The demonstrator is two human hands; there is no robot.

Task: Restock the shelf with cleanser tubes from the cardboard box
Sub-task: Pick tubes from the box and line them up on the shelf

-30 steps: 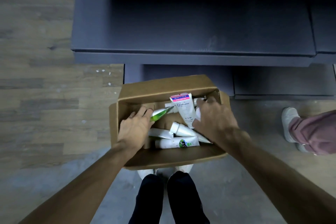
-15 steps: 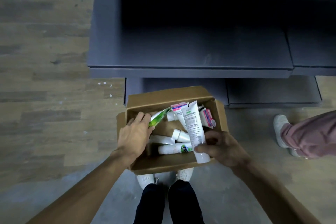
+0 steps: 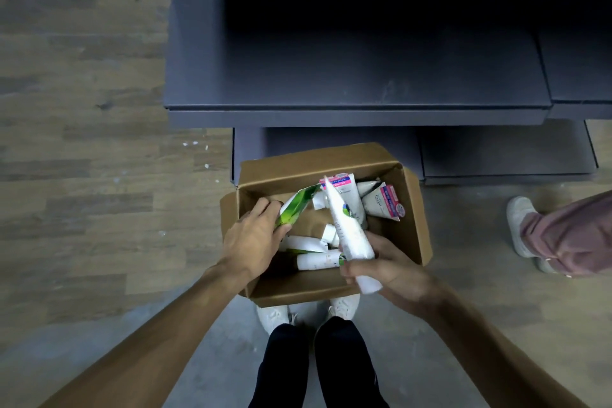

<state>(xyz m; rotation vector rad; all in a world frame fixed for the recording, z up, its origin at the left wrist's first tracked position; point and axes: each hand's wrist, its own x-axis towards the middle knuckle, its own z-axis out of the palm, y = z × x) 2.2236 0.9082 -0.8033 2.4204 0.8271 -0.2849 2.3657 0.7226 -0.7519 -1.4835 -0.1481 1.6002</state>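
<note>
The dark shelf looks bare — restocking has barely begun. The right hand grips a white cleanser tube; the left hand pinches a green tube inside the cardboard box — several remain.

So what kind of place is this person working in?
Probably a shop aisle or its stockroom. Dark, bare metal shelving stands on a wood-look floor, and an open cardboard box of cleanser tubes sits before it. The right hand holds a white tube; the left hand grips a green one.
</note>
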